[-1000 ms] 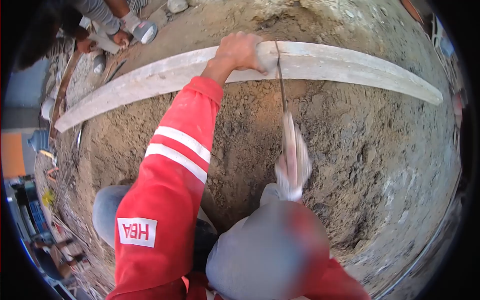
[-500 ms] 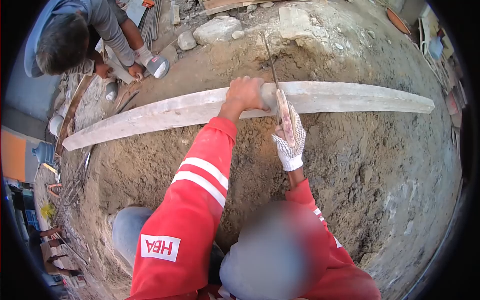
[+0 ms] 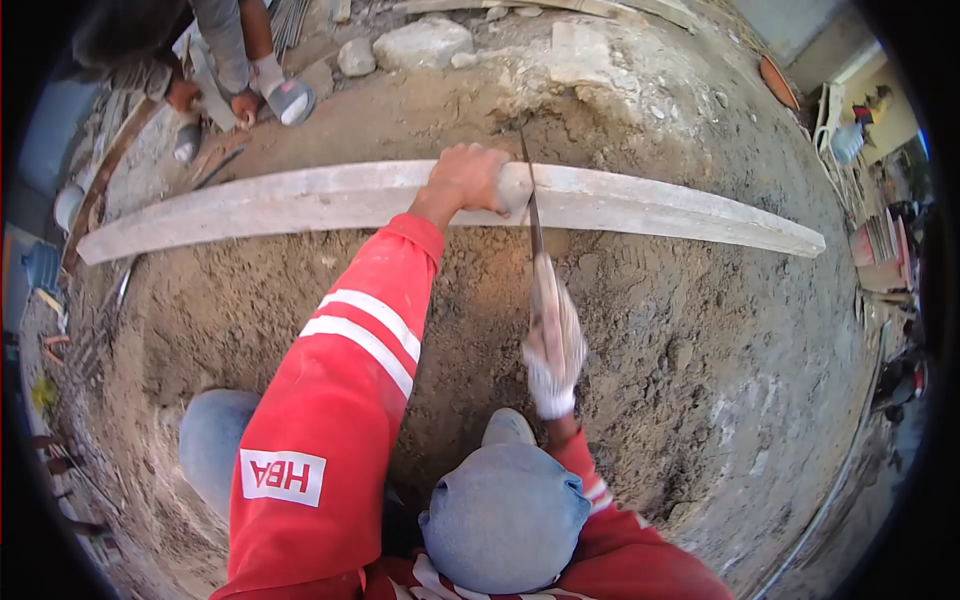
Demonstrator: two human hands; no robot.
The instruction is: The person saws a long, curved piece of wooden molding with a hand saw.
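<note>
A long pale wooden beam [image 3: 640,207] lies across the view above the bare soil. My left hand [image 3: 468,180], ungloved, is wrapped over the beam's upper face left of the saw. My right hand [image 3: 556,345], in a white knit glove and slightly blurred, grips the handle of a handsaw [image 3: 535,225]. The thin blade crosses the beam just right of my left hand, its tip past the far edge. My denim-covered knee [image 3: 505,520] is below, between my red sleeves.
Another person [image 3: 225,50] crouches at the upper left, hands low beside a strip of wood. Rocks [image 3: 425,43] lie beyond the beam. A blue water jug [image 3: 42,268] stands at the far left, and stacked materials [image 3: 880,245] are at the right edge.
My right hand has drawn the saw back toward me, so more blade shows on the near side of the beam. My left hand stays on the beam. The whole view has shifted and tilted slightly.
</note>
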